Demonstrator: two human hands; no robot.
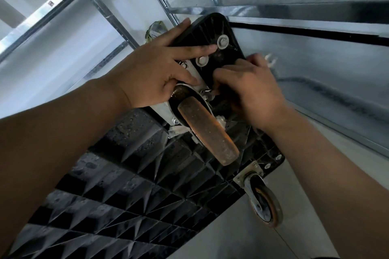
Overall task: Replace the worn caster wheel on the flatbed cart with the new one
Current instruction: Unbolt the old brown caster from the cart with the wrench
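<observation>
The flatbed cart (126,185) stands tipped up with its black ribbed underside facing the camera, its far rounded corner leaning near a pale wall with bare metal framing (37,17). The worn caster wheel (208,132) is still mounted near that upper corner, in the middle of the view. Its rust-orange tread is scuffed and dirty, and it sits in a metal fork whose mounting plate (160,109) lies flat against the ribs. The left hand (155,71) rests open on the cart just above the wheel. Its fingers are straight and spread across the black plastic, the forefinger reaching almost to a large washered bolt (223,40), with a second such bolt (202,61) just below that finger. The thumb lies along the upper edge of the plate. The right hand (250,94) is at the plate's right side, just beside the fork. Its fingers are curled in toward small bright hardware there, but the hand is blurred and I cannot tell whether it grips anything. The two hands are close together and do not touch. A second caster (265,204), with a grey hub and an orange tread, is fixed at the cart's lower right corner by its own plate, above the grey floor (315,174).
</observation>
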